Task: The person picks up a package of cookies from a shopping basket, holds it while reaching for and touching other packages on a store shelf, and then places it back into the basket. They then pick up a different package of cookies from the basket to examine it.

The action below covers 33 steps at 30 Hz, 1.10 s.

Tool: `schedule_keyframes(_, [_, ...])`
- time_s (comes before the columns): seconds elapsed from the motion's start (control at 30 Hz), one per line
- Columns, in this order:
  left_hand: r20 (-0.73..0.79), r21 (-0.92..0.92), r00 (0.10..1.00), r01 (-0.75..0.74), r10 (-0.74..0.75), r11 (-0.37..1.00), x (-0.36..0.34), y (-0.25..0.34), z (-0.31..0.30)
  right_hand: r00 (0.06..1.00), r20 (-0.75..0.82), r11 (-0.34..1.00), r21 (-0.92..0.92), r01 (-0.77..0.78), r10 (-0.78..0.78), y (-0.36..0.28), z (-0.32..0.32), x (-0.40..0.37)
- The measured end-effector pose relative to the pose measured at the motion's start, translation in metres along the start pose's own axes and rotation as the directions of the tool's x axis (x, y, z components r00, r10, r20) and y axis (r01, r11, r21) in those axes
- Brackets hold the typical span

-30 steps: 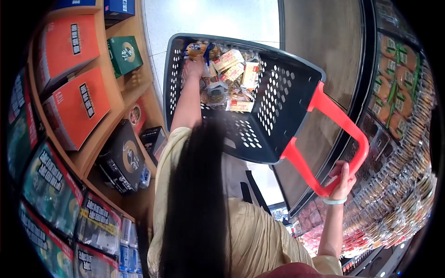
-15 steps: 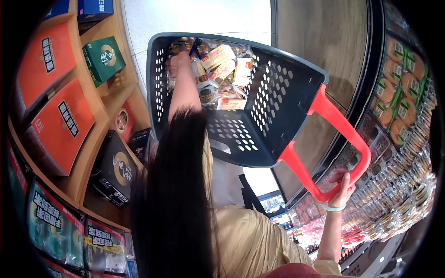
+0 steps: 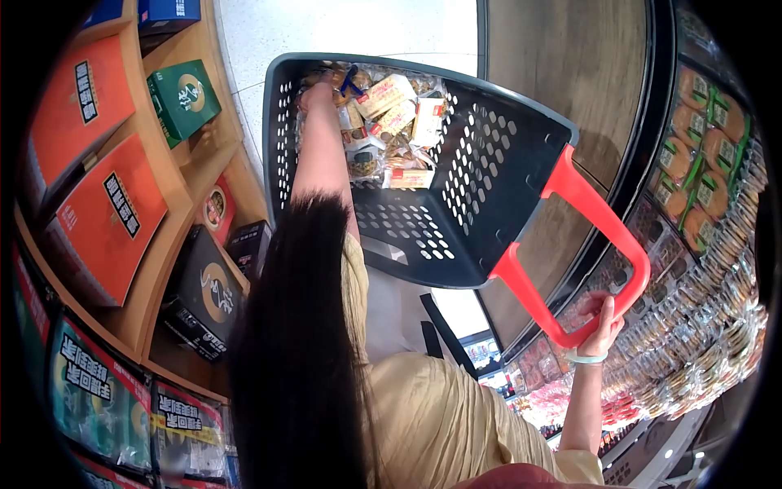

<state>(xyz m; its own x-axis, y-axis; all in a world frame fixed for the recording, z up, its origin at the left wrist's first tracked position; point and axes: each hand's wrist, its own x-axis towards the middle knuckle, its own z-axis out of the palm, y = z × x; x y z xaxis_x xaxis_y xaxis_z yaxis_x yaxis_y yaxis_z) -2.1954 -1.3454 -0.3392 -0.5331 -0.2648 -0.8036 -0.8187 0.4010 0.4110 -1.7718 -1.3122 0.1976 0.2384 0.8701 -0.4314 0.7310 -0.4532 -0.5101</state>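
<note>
A dark grey shopping basket (image 3: 521, 134) with perforated walls tilts in front of me. Its red handle (image 3: 607, 218) sticks out to the right, and my right hand (image 3: 601, 326) is closed round the handle's lower corner. My left hand (image 3: 318, 94) reaches down into the far left end of the basket. Its fingers curl among brown snack packets there, beside a dark blue strip (image 3: 350, 81); what they grip I cannot tell. Clear-wrapped snacks with cream-and-red labels (image 3: 395, 118) lie heaped next to that hand. Long dark hair (image 3: 297, 342) hides part of the left arm.
Wooden shelves (image 3: 175, 183) on the left carry orange boxes (image 3: 114, 220), a green box (image 3: 183, 102) and a black box (image 3: 204, 293). Wrapped pastries (image 3: 709, 163) and rows of small packets (image 3: 692, 334) fill the display at right. Pale floor (image 3: 350, 28) shows beyond the basket.
My left hand has shifted slightly up and to the right among the packets. The basket has moved a little; my right hand keeps its hold on the handle.
</note>
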Motion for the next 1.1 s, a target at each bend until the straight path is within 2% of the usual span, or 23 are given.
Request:
schedule_keyframes(0.07, [0.024, -0.001, 1.0, -0.02, 0.02, 1.0, -0.003, -0.002, -0.005, 1.0, 0.004, 1.0, -0.012, 0.008, -0.008, 0.003, -0.003, 0.001])
schedule_keyframes(0.13, [0.123, -0.034, 0.988, -0.085, 0.088, 0.996, -0.047, 0.01, -0.028, 0.999, 0.012, 0.999, -0.017, 0.051, -0.051, 0.004, -0.002, 0.002])
schedule_keyframes(0.17, [0.126, -0.039, 0.988, -0.09, 0.094, 0.995, -0.051, 0.011, -0.035, 0.998, 0.01, 0.998, -0.011, 0.056, -0.056, 0.004, -0.002, 0.002])
schedule_keyframes(0.23, [0.214, -0.021, 0.977, 0.006, -0.001, 1.0, -0.051, 0.006, -0.051, 0.999, 0.028, 0.999, 0.036, 0.037, -0.038, 0.002, -0.001, 0.002])
schedule_keyframes(0.27, [0.288, -0.1, 0.949, -0.101, 0.126, 0.99, -0.067, 0.005, -0.065, 0.999, 0.028, 0.999, 0.043, 0.024, -0.025, 0.0, -0.001, 0.001])
schedule_keyframes(0.3, [0.298, -0.125, 0.942, -0.123, 0.155, 0.985, -0.099, 0.015, -0.082, 0.999, 0.028, 0.998, 0.052, 0.028, -0.03, 0.001, -0.001, 0.0])
schedule_keyframes(0.4, [0.491, -0.154, 0.86, -0.068, 0.136, 0.986, -0.15, 0.012, -0.132, 0.998, 0.05, 0.994, 0.095, 0.044, -0.048, 0.007, -0.002, 0.003])
schedule_keyframes(0.43, [0.562, -0.132, 0.82, -0.038, 0.106, 0.991, -0.166, 0.004, -0.151, 0.997, 0.054, 0.993, 0.103, 0.047, -0.053, 0.006, -0.003, 0.002])
schedule_keyframes(0.5, [0.789, -0.122, 0.605, -0.019, 0.109, 0.992, -0.202, -0.012, -0.184, 0.997, 0.062, 0.992, 0.116, 0.048, -0.055, 0.005, -0.002, 0.002])
schedule_keyframes(0.57, [0.885, 0.029, 0.462, 0.058, -0.053, 0.998, -0.253, -0.018, -0.215, 0.995, 0.072, 0.991, 0.121, 0.06, -0.069, 0.008, -0.003, 0.004])
schedule_keyframes(0.63, [0.961, 0.182, 0.193, 0.097, -0.198, 0.978, -0.294, -0.016, -0.237, 0.993, 0.074, 0.987, 0.137, 0.083, -0.094, 0.008, -0.003, 0.004])
schedule_keyframes(0.7, [0.984, 0.177, -0.033, 0.157, -0.174, 0.972, -0.31, -0.049, -0.239, 0.993, 0.077, 0.985, 0.156, 0.081, -0.093, 0.006, -0.004, 0.003])
schedule_keyframes(0.77, [0.973, 0.228, -0.074, 0.161, -0.218, 0.96, -0.35, -0.038, -0.252, 0.992, 0.073, 0.982, 0.166, 0.09, -0.104, 0.01, -0.005, 0.004])
schedule_keyframes(0.83, [0.969, 0.248, -0.056, 0.184, -0.242, 0.951, -0.371, -0.049, -0.261, 0.996, 0.043, 0.984, 0.165, 0.073, -0.081, 0.012, -0.005, 0.006])
schedule_keyframes(0.9, [0.963, 0.267, -0.077, 0.151, -0.258, 0.952, -0.384, -0.056, -0.268, 0.992, 0.078, 0.983, 0.165, 0.086, -0.1, 0.017, -0.008, 0.011])
schedule_keyframes(0.97, [0.966, 0.195, -0.206, 0.179, -0.158, 0.964, -0.396, -0.061, -0.27, 0.991, 0.072, 0.973, 0.21, 0.092, -0.109, 0.016, -0.006, 0.009])
schedule_keyframes(1.07, [0.974, 0.156, -0.183, 0.133, -0.13, 0.979, -0.402, -0.08, -0.279, 0.99, 0.103, 0.961, 0.269, 0.066, -0.097, 0.018, -0.008, 0.012])
schedule_keyframes(1.1, [0.978, 0.134, -0.18, 0.163, -0.104, 0.977, -0.41, -0.078, -0.283, 0.986, 0.115, 0.957, 0.279, 0.083, -0.119, 0.019, -0.009, 0.012])
